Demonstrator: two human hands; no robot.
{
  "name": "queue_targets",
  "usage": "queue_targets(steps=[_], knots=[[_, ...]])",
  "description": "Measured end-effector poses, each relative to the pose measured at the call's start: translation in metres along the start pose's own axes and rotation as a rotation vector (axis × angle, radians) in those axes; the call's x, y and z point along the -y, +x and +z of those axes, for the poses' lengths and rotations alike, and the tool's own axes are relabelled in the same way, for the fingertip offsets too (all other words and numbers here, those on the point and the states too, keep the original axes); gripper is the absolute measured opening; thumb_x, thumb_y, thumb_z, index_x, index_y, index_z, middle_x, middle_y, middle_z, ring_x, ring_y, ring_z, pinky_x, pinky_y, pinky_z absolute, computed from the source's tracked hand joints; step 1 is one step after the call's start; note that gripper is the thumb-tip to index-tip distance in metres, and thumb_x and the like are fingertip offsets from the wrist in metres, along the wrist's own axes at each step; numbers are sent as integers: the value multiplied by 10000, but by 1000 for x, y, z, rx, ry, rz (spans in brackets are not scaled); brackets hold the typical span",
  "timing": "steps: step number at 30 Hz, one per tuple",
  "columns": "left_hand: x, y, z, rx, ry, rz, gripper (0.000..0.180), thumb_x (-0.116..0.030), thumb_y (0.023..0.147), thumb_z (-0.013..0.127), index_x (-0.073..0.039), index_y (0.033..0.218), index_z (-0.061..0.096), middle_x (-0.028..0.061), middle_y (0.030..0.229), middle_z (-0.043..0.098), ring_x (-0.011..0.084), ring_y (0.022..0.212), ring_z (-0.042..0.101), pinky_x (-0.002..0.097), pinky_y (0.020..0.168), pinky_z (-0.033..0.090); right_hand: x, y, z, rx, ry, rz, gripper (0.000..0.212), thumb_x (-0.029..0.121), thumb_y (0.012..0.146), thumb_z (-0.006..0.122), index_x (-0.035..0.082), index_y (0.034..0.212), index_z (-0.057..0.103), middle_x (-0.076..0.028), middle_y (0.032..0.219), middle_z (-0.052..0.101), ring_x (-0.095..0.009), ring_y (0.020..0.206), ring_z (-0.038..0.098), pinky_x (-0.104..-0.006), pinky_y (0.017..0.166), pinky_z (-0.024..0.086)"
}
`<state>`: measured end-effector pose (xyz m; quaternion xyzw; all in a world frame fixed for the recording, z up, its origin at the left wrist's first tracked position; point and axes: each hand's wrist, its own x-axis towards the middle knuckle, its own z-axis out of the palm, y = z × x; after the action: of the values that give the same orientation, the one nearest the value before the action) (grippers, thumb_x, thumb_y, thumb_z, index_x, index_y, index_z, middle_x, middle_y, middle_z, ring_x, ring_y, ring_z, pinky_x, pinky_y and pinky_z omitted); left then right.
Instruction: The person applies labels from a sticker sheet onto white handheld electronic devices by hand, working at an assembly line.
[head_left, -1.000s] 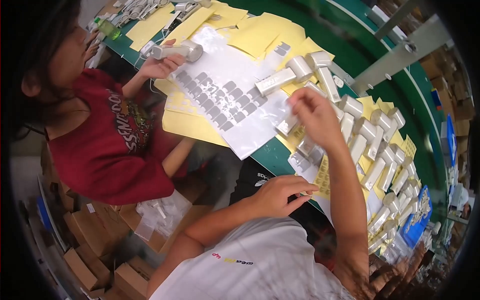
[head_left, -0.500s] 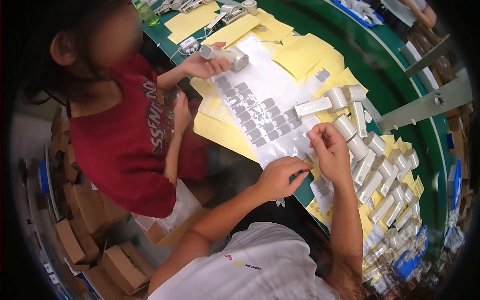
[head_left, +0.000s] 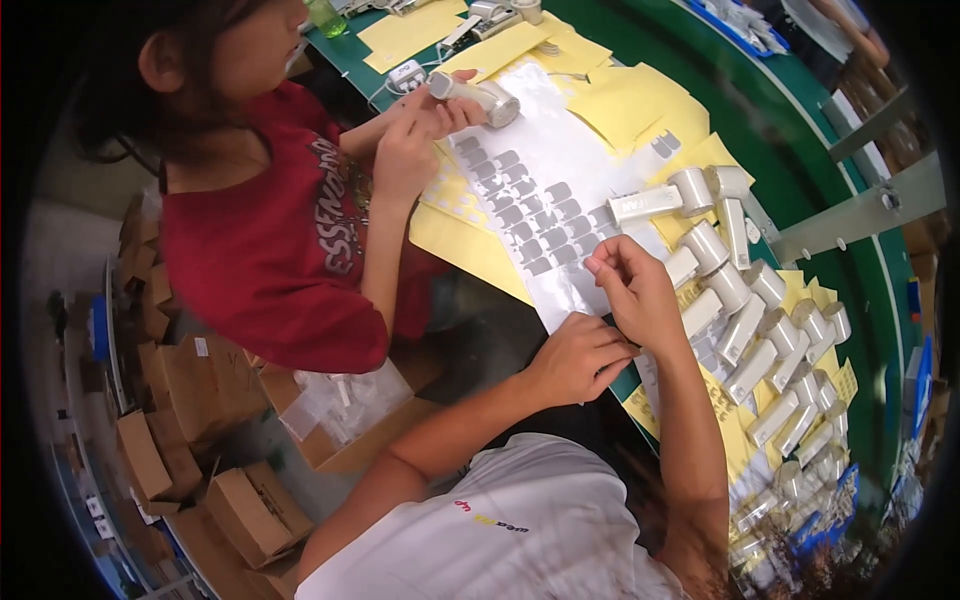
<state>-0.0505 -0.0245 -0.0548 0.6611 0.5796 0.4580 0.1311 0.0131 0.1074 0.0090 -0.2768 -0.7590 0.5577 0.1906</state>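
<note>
My right hand [head_left: 637, 293] is raised over the near edge of a white backing sheet [head_left: 560, 115] with rows of grey stickers. Its thumb and fingers pinch together; I cannot make out anything between them. Just left of my right wrist, my left hand [head_left: 582, 360] is loosely bent, thumb apart from the fingers, with nothing visible in it. Right of the hands, white handheld fans [head_left: 742, 328] with round heads lie in rows. One fan [head_left: 645, 204] lies by the sheet's right edge. A co-worker at the left holds another fan [head_left: 478, 98] in both hands.
Yellow sheets [head_left: 640, 105] spread over the green table beneath and around the backing sheet. A metal bar [head_left: 850, 220] crosses at the right. Blue trays [head_left: 735, 25] stand at the far side and lower right. Open cardboard boxes [head_left: 258, 525] stand on the floor at left.
My right hand has moved slightly left and up, over the sticker sheet. My left hand has lowered a little. The co-worker's second hand has come up to the fan. The whole view has shifted.
</note>
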Motion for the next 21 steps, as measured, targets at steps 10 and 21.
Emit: queue_targets(steps=[10, 21], knots=[[2, -9, 8, -21, 58, 22, 194, -125, 792, 732, -96, 983, 746, 25, 1041, 688, 249, 1032, 605, 413, 906, 442, -3, 27, 37, 39, -11, -87, 162, 140, 955, 694, -4, 939, 621, -6, 747, 603, -81, 688, 527, -246, 639, 452], [10, -19, 26, 17, 48, -130, 470, -183, 808, 702, -8, 1237, 620, 219, 1211, 646, 448, 1149, 578, 532, 997, 465, 36, 147, 144, -198, -144, -659, 182, 202, 884, 736, 47, 890, 641, -138, 823, 673, -335, 741, 650, -420, 657, 508]])
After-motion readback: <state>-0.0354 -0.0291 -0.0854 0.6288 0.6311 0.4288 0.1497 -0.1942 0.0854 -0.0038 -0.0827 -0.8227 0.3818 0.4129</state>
